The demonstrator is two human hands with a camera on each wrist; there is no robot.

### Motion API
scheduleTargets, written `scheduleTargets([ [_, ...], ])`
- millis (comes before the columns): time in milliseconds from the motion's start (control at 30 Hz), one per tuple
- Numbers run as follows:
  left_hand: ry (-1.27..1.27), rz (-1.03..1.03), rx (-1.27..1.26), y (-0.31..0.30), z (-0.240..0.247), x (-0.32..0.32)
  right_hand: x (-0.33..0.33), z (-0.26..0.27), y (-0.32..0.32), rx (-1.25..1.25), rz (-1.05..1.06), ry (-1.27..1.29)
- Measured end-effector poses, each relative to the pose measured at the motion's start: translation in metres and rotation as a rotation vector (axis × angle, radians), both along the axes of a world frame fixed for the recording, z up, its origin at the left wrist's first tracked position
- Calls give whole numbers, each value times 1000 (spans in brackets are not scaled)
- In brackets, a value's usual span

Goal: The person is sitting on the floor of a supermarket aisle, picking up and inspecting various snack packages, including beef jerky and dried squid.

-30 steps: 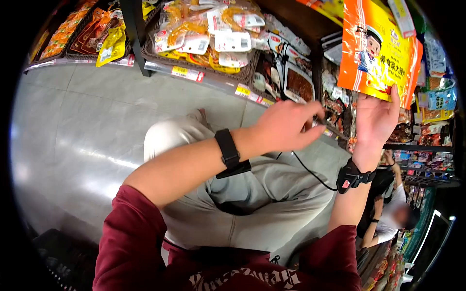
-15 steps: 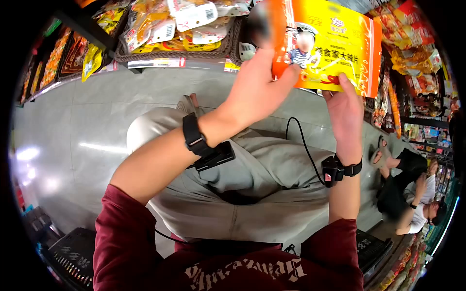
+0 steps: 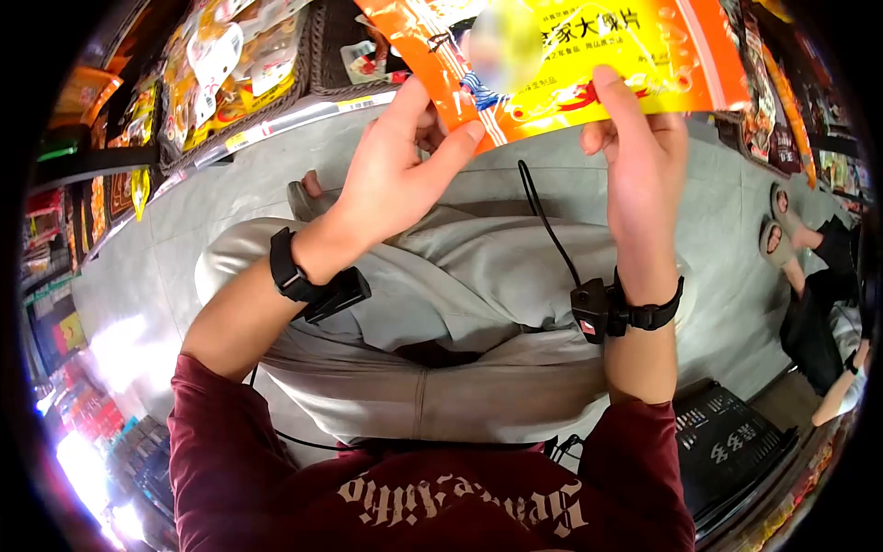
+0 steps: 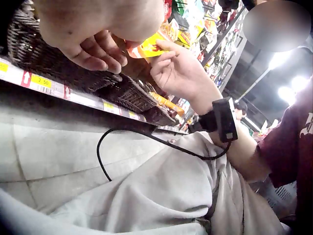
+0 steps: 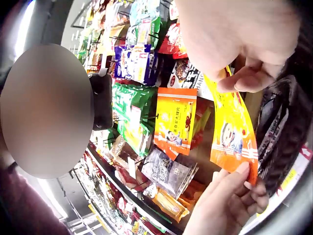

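Note:
An orange and yellow snack bag (image 3: 589,55) with dark Chinese lettering spans both hands at the top of the head view. At its lower left corner, my left hand (image 3: 391,170) pinches the orange edge, thumb toward me. My right hand (image 3: 644,175) grips the bottom edge further right, its thumb lying over the printed front and its other fingers mostly hidden behind. The right wrist view shows the bag (image 5: 232,127) slightly bowed between the left hand (image 5: 225,200) and the right hand (image 5: 239,39).
Woven baskets (image 4: 49,54) of packaged snacks line a low shelf with price tags (image 4: 41,82). A matching orange bag (image 5: 176,115) hangs among other packets. Crossed legs in light trousers (image 3: 460,276) are below my hands. A black crate (image 3: 727,451) and another person's feet (image 3: 782,221) are at the right.
The bag came from the upper right toward the middle, first in the right hand alone. My left hand reached over and took its left edge. The head view has turned.

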State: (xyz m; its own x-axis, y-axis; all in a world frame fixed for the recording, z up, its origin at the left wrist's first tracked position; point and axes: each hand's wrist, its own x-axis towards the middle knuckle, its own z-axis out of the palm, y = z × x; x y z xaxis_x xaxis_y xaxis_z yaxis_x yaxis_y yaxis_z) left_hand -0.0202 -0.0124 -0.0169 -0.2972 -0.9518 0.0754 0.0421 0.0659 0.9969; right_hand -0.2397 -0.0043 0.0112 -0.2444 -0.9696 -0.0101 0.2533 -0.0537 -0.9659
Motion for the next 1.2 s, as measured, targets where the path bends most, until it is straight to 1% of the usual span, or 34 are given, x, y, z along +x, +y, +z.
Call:
scheduleTargets([
  [67, -238, -100, -10, -1, -4, 7, 0, 9, 3, -31, -69, -28],
  [100, -226, -97, -37, 0, -9, 6, -1, 11, 5, -43, -112, -41],
  [133, -226, -94, -38, 0, -10, 6, -2, 11, 5, -45, -109, -41],
  [200, -265, -164, -81, 1, -7, 7, -6, 12, 5, -184, -206, -33],
  [333, -270, -165, -81, 8, 12, 8, 1, 8, 4, -299, -217, 32],
  [367, -248, -155, -137, 11, 16, 6, 0, -2, 6, -368, -140, 83],
  [400, -229, -143, -192, 12, 18, 5, 7, -5, 10, -375, -121, 88],
  [433, -234, -149, -240, 12, 18, 6, 16, -6, 17, -345, -55, 184],
  [467, -181, -117, -242, 15, 22, 3, 24, -11, 20, -314, 11, 281],
  [500, -302, -100, -589, 13, 7, 2, 25, -21, 20, -383, 89, 509],
  [533, -430, -81, -932, 8, -1, 2, 29, -28, 14, -543, 153, 613],
  [567, -435, -55, -930, 12, -7, 3, 35, -30, 15, -528, 186, 560],
  [600, -380, -74, -812, 19, -3, 3, 41, -31, 17, -511, 220, 508],
  [633, -320, -95, -694, 23, -1, 2, 43, -32, 18, -516, 244, 508],
  [667, -322, -72, -691, 24, -2, -2, 41, -34, 17, -495, 250, 504],
  [700, -248, 10, -727, 23, 0, -8, 39, -35, 15, -473, 252, 498],
  [733, -174, 88, -764, 23, 1, -8, 39, -34, 13, -504, 256, 506],
  [767, -218, 35, -683, 27, 2, -6, 41, -34, 14, -514, 242, 490],
  [800, -217, 44, -683, 27, 4, -3, 43, -32, 14, -524, 225, 475],
  [833, -249, 13, -632, 27, 6, -3, 42, -31, 13, -527, 231, 478],
  [867, -280, -22, -582, 26, 7, -2, 40, -33, 11, -526, 217, 547],
  [900, -275, -38, -593, 24, 5, -1, 39, -34, 11, -523, 199, 616],
  [1000, -325, -81, -522, 27, 3, 0, 43, -35, 12, -524, 175, 597],
  [1133, -422, -112, -599, 24, -3, -2, 38, -35, 14, -532, 159, 637],
  [1200, -345, -103, -624, 22, -6, -3, 37, -26, 19, -555, 147, 722],
])
